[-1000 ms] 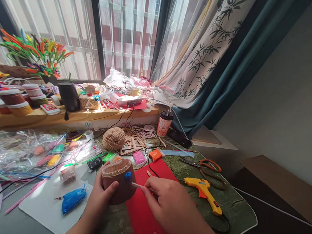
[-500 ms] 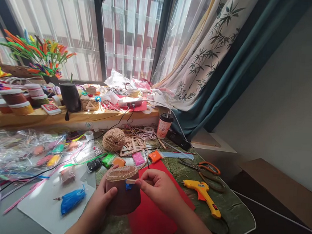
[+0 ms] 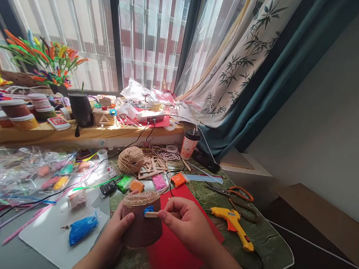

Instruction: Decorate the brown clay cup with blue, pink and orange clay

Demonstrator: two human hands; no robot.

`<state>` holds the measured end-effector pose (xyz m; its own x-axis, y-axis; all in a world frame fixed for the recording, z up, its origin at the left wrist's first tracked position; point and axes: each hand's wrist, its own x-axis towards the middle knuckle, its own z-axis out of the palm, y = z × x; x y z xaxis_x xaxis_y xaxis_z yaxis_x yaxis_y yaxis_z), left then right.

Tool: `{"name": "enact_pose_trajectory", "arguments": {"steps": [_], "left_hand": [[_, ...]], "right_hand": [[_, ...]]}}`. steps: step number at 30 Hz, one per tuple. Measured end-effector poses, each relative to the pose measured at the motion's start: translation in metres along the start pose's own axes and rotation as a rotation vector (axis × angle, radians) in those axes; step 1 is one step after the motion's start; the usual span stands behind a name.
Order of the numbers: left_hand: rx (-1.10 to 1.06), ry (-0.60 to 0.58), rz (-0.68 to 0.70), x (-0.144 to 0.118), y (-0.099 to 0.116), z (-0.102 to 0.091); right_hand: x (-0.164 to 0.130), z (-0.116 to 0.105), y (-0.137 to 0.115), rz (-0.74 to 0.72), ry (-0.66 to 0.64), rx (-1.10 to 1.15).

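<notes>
- Step: I judged it as working the blue clay bit (image 3: pixel 148 210) onto the brown pot (image 3: pixel 142 223) with the wooden stick (image 3: pixel 153 214).
- Left hand (image 3: pixel 117 231) wrapped the pot's side, fingers closed on it, held above the surface (image 3: pixel 264 238).
- Right hand (image 3: pixel 188 227) pinched the stick, tip touching the blue bit just under the pot's rim.
- Next move would call for light, steady pressure and a firm left grip.

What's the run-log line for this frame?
left hand: grips brown pot | right hand: presses wooden stick on blue clay | glue gun: on mat, idle
</notes>
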<state>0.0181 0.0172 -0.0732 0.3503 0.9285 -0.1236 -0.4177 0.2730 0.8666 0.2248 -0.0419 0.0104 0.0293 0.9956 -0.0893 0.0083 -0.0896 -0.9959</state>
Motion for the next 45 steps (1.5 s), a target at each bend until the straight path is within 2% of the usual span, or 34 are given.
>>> {"name": "enact_pose_trajectory", "arguments": {"steps": [5,15,27,39,45], "left_hand": [[-0.007,-0.043,-0.008,-0.002,0.003,0.001],[-0.075,-0.051,-0.057,-0.004,0.000,0.000],[-0.107,-0.106,-0.094,-0.006,-0.003,-0.006],[-0.236,-0.249,-0.147,-0.009,-0.001,-0.010],[-0.306,-0.272,-0.173,-0.009,-0.006,-0.017]], "right_hand": [[0.005,0.005,0.006,0.018,-0.014,-0.049],[0.003,0.004,0.012,-0.044,0.060,-0.034],[0.001,-0.002,0.012,0.009,0.066,-0.001],[0.002,-0.010,0.014,0.050,0.035,0.006],[0.001,-0.012,0.012,0.063,0.041,0.033]]}}
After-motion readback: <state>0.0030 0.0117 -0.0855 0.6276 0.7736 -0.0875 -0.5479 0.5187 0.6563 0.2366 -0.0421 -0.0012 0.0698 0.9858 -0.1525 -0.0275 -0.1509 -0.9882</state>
